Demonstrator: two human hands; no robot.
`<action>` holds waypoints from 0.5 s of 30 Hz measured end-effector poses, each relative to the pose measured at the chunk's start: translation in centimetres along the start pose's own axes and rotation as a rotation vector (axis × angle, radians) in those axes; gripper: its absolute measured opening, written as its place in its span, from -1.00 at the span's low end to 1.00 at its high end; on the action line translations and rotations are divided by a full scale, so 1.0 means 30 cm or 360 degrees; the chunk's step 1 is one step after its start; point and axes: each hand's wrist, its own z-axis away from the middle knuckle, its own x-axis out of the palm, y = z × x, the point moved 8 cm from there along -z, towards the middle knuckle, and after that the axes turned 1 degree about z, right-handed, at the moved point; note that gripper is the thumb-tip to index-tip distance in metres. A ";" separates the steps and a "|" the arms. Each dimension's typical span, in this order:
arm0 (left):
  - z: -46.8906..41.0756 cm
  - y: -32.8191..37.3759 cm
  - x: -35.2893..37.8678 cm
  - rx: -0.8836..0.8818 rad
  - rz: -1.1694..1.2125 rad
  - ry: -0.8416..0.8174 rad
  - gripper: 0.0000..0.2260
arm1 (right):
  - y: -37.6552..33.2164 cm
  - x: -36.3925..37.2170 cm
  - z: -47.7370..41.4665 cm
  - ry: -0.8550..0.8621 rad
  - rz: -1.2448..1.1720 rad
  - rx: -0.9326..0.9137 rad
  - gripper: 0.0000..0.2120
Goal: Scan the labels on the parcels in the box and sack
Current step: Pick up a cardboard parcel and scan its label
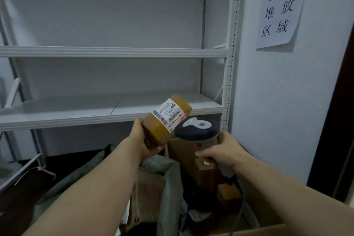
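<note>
At the front edge of the lower shelf of the white racking, one parcel is held up in the air for reading, above the mouth of the green sack and the open cardboard box beside it. The left hand grips the parcel's lower end: the thumb lies along its near face and the other fingers curl round underneath, mostly hidden. The parcel is tilted, with its white label turned up and to the right, clear of those fingers. The right hand is wrapped round the handle of the scanner, fingers curled tight about it. Whether the trigger is pressed cannot be told. The scanner's head sits just beside the label's lower corner, nearly touching the parcel. No beam shows on the label, so I cannot confirm a read. As to progress, I judge the work well short of complete. Brown parcels lie in the box below the scanner hand, and another package shows inside the sack. No pile of finished items is in sight, so the count already done cannot be stated.
</note>
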 end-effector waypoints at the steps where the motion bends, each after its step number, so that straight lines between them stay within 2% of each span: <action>1: 0.008 0.006 -0.012 0.0003 -0.0063 0.0044 -0.56 | -0.014 0.003 0.001 -0.0005 0.0047 -0.0041 -0.82; 5: 0.035 0.047 -0.047 -0.0037 -0.0591 0.0148 -0.60 | -0.077 -0.002 -0.001 -0.0031 0.0453 -0.0305 -0.78; 9: 0.075 0.143 -0.082 0.0039 -0.1098 0.0338 -0.56 | -0.087 0.015 -0.001 -0.0105 0.0781 -0.0394 -0.80; 15: 0.117 0.190 -0.087 0.0082 -0.1428 0.0375 -0.64 | -0.107 0.065 -0.003 -0.0128 0.0923 -0.0537 -0.82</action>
